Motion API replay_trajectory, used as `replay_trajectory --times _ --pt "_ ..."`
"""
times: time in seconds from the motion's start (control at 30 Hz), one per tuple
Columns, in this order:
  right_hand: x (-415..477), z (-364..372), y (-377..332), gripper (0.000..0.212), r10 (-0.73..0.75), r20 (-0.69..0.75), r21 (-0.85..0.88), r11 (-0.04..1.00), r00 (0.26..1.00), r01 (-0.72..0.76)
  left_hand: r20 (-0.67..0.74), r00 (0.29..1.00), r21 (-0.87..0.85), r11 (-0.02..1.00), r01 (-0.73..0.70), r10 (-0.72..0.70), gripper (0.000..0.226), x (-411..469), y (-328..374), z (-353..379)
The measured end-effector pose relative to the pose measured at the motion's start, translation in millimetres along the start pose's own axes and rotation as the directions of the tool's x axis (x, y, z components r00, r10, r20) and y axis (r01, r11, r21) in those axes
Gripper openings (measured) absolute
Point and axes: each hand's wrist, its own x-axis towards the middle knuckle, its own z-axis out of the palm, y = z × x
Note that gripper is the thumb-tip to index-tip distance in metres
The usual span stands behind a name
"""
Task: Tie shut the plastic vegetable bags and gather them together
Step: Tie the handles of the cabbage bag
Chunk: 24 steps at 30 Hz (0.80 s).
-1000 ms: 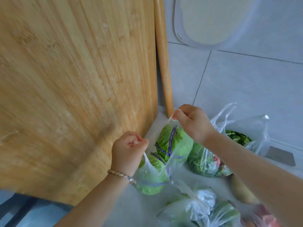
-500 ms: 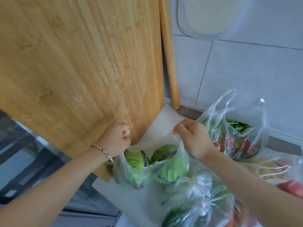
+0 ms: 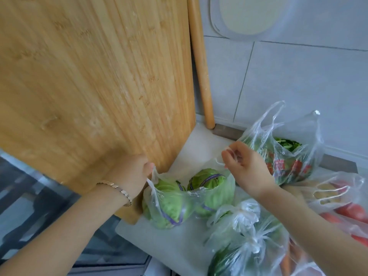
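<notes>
Bracelet (image 3: 117, 189): on my left wrist, a single row of short flat metal links, pale gold with a dull shine.
Left hand (image 3: 131, 172): mine, bare.
Right hand (image 3: 247, 166): mine, bare.
Left forearm (image 3: 69, 226): bare to the picture's edge.
Right forearm (image 3: 318, 226): bare to the picture's edge.

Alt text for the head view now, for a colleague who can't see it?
The left hand and right hand each hold a handle of the untied cabbage bag on the white counter; tied bags lie nearer, an open greens bag behind.
</notes>
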Motion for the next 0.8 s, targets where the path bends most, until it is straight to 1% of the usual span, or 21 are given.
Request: replay_trajectory --times 0.03,0.07,0.1,0.13,0.17,0.2,0.23,0.27,0.33,0.43,0.5,0.57,0.6,0.63,0.7,0.73,0.8 --pt "0.0 -1.0 -0.5 0.021 0.001 0.0 -0.005 1.0 1.0 -0.001 0.002 1.0 -0.14 0.99 -0.029 0.029 0.032 -1.8 2.4 -0.4" --pt "-0.6 -2.0 -0.4 0.02 0.002 0.0 -0.001 1.0 1.0 -0.002 -0.01 0.999 -0.293 0.955 -0.037 0.036 0.033 -4.1 6.8 -1.0" --pt "-1.3 -2.3 0.1 0.018 -0.001 0.004 0.012 1.0 1.0 0.001 -0.022 1.0 -0.449 0.893 -0.024 0.016 0.027 -5.6 11.3 -0.3" --pt "-2.0 -2.5 1.4 0.015 -0.014 0.019 0.044 0.999 1.0 0.013 -0.03 0.999 -0.588 0.809 -0.009 -0.011 0.017 -5.8 15.3 3.0" --pt "-3.1 -1.9 3.0 0.01 -0.027 0.053 0.1 0.995 0.998 0.022 -0.021 0.999 -0.697 0.717 0.014 -0.041 0.011 -5.4 17.8 9.0" --pt "-5.8 -0.9 4.2 0.006 -0.047 0.101 0.167 0.986 0.994 0.03 -0.018 0.998 -0.76 0.65 0.022 -0.054 0.008 -6.5 19.8 16.3" --pt "-7.0 0.7 6.8 0.005 -0.066 0.143 0.23 0.973 0.988 0.032 -0.034 0.999 -0.789 0.614 -0.009 -0.03 0.007 -5.3 20.0 25.5" --pt "-7.4 2.2 10.1 0.004 -0.077 0.172 0.285 0.958 0.982 0.025 -0.058 0.998 -0.797 0.601 -0.059 0.02 0.007 -4.1 21.0 33.8" --pt "-7.3 5.5 13.1 0.007 -0.089 0.19 0.402 0.916 0.978 0.005 -0.094 0.991 -0.812 0.569 -0.132 0.096 0.009 -3.1 22.7 46.7" --pt "3.3 11.0 15.0 0.014 -0.049 0.182 0.55 0.833 0.982 -0.06 -0.099 0.987 -0.836 0.528 -0.152 0.127 0.022 5.8 25.0 60.7" --pt "11.5 17.3 16.3 0.02 0.038 0.143 0.595 0.795 0.989 -0.116 -0.103 0.986 -0.84 0.519 -0.159 0.134 0.028 12.4 27.6 65.6" --pt "20.7 27.4 20.9 0.024 0.174 0.133 0.641 0.736 0.976 -0.219 -0.1 0.987 -0.855 0.498 -0.149 0.123 0.029 22.1 30.9 69.9" --pt "24.4 33.8 24.7 0.026 0.245 0.144 0.646 0.71 0.959 -0.279 -0.07 0.993 -0.878 0.467 -0.105 0.091 0.029 26.2 33.4 72.2" --pt "27.4 40.7 29.1 0.026 0.315 0.159 0.642 0.687 0.936 -0.34 -0.019 0.998 -0.911 0.41 -0.039 0.053 0.029 30.1 36.2 75.4" --pt "28.5 55.5 35.8 0.024 0.416 0.2 0.612 0.654 0.887 -0.445 0.133 0.991 -0.959 0.251 0.132 -0.014 0.028 33.5 41.1 81.6" --pt "26.9 63.7 38.4 0.023 0.443 0.228 0.585 0.649 0.867 -0.486 0.205 0.978 -0.961 0.183 0.207 -0.031 0.027 35.0 41.8 85.6" --pt "19.4 79.4 40.1 0.022 0.47 0.274 0.523 0.659 0.839 -0.54 0.314 0.948 -0.94 0.12 0.318 -0.051 0.02 36.4 40.7 93.5"
